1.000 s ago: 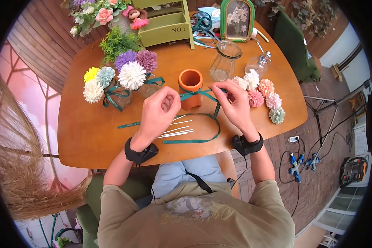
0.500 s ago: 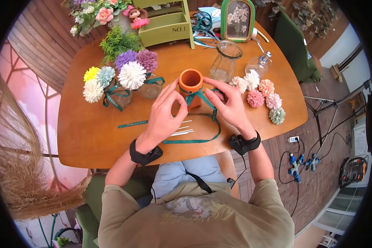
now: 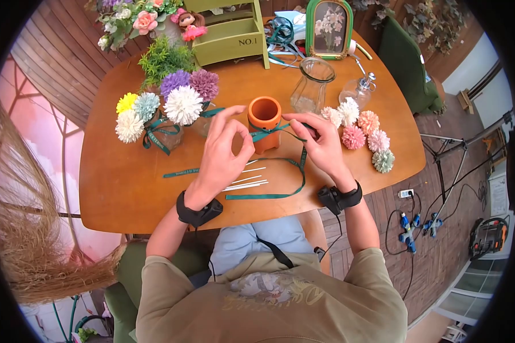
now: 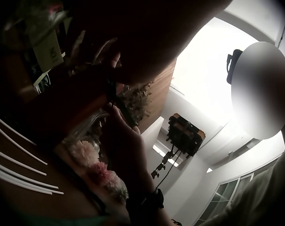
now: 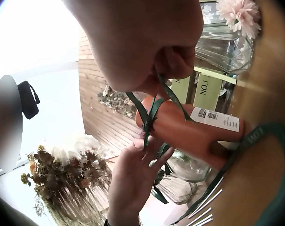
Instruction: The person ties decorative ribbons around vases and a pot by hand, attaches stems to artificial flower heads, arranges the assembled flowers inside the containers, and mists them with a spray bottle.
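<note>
An orange flowerpot [image 3: 264, 117] stands upright on the wooden table, a green ribbon [image 3: 260, 136] tied in a bow round it just below the rim. My left hand [image 3: 216, 157] is at the pot's left, thumb and index finger pinching the bow's left side while other fingers stretch forward. On the right, my right hand [image 3: 324, 147] pinches the ribbon, its other fingers curled in. From the right wrist view, the ribbon's loops [image 5: 154, 110] cross in front of the pot [image 5: 180, 125], which bears a white barcode label [image 5: 215, 119]. The left wrist view is dark.
White sticks [image 3: 246, 184] and another stretch of green ribbon [image 3: 263, 196] lie in front of the pot. Pompom flowers [image 3: 355, 137] sit at right, near a glass vase [image 3: 312, 86] and a spray bottle [image 3: 357, 88]. Vases with flowers [image 3: 183, 104] stand at left, a green wooden stand [image 3: 229, 43] behind.
Both hands moved in close to the pot, then drew slightly apart again. My left hand's fingers have spread from their curl, and the bow now sits close against the pot.
</note>
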The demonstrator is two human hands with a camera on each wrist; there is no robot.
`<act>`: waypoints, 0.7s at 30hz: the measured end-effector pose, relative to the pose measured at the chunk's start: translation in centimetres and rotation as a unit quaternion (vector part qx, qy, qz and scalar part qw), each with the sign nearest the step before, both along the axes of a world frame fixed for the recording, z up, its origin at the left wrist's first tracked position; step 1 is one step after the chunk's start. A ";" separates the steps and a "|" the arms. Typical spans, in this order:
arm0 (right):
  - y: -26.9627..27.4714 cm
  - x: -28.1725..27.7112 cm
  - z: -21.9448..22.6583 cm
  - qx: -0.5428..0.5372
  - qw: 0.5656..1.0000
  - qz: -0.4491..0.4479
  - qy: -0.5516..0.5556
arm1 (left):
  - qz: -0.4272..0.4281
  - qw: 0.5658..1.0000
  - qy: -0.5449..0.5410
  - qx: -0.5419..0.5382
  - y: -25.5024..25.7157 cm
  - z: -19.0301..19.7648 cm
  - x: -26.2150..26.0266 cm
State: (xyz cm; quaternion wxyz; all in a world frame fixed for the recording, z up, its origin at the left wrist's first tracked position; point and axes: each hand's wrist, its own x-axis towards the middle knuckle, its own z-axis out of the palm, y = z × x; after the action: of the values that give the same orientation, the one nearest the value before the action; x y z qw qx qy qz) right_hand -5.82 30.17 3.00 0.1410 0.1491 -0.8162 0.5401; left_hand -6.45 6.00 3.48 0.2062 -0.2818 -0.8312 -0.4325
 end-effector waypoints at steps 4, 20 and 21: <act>0.2 0.3 0.6 0.030 0.998 -0.026 0.040 | 0.005 0.999 0.031 -0.012 -0.3 0.0 -0.2; 0.3 0.5 0.5 0.033 0.998 -0.020 0.046 | -0.010 0.978 -0.201 0.062 0.2 1.5 0.3; 0.3 0.5 0.4 0.034 0.998 -0.020 0.045 | -0.015 0.982 -0.190 0.016 0.3 1.4 0.3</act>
State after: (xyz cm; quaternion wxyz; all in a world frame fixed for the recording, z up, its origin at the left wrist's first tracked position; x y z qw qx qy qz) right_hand -5.35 30.52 3.44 0.1832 0.1619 -0.8295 0.5021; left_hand -6.10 6.34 4.89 0.0428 -0.2037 -0.8441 -0.4942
